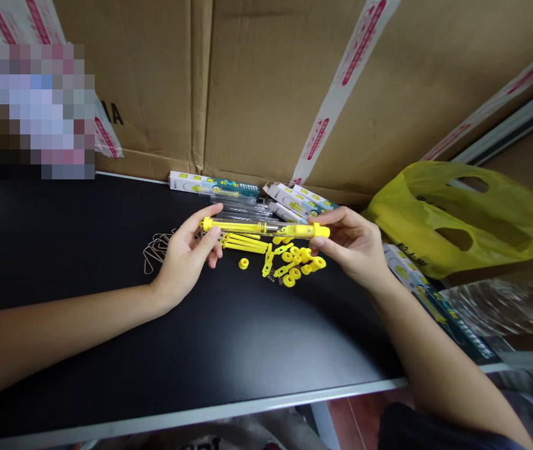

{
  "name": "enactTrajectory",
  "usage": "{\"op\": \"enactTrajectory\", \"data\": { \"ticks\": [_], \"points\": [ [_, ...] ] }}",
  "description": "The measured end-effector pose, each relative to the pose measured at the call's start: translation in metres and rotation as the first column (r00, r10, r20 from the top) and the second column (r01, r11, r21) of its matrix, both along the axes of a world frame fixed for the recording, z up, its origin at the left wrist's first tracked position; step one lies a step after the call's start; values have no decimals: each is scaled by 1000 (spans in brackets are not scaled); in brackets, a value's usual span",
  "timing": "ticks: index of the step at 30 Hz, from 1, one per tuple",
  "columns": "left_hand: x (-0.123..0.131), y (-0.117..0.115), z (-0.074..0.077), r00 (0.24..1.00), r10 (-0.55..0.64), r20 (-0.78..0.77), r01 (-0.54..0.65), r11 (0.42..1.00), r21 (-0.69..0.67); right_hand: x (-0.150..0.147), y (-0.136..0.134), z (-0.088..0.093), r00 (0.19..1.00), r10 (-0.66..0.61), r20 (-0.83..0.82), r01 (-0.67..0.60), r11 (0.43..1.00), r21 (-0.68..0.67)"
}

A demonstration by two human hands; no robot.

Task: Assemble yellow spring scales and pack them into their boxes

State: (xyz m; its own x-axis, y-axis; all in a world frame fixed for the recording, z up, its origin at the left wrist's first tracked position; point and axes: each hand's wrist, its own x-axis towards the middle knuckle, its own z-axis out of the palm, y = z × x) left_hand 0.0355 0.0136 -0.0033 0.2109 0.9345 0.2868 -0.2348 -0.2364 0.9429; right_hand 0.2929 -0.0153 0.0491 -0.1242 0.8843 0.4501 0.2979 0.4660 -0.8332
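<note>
A tubular spring scale (248, 227), clear with yellow ends, lies level between my hands above the table. My left hand (184, 262) is closed on its left end, thumb in front and fingers behind. At the other end, my right hand (355, 244) pinches the yellow cap (320, 230). A yellow rod and a metal part show inside the tube. Below lie yellow rods (245, 242), flat yellow tabs (267, 261), yellow rings (289, 280) and small springs (271, 275). One yellow cap (243, 264) sits apart. Bent wire hooks (154, 250) are beside my left hand.
Clear tubes (233, 209) and printed boxes (214, 184) lie at the back of the black table (191, 356), before a large cardboard box (257, 87). To the right are a yellow plastic bag (435, 219), another printed box (440, 306) and clear plastic wrap (505, 306).
</note>
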Motion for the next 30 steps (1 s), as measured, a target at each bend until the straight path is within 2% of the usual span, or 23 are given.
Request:
{"op": "enactTrajectory", "data": {
  "ticks": [8, 23, 30],
  "points": [
    [2, 6, -1, 992, 85, 95, -83, 996, -25, 1, 1, -3, 999, -15, 37, 14, 1000, 10],
    [2, 6, 3, 991, 87, 105, -66, 981, -183, 1, 1, -5, 993, -52, 105, 50, 998, 25],
    [1, 5, 1, 992, 90, 89, -74, 983, -166, 2, 0, -8, 992, -26, 123, 18, 998, 65]
  ]
}}
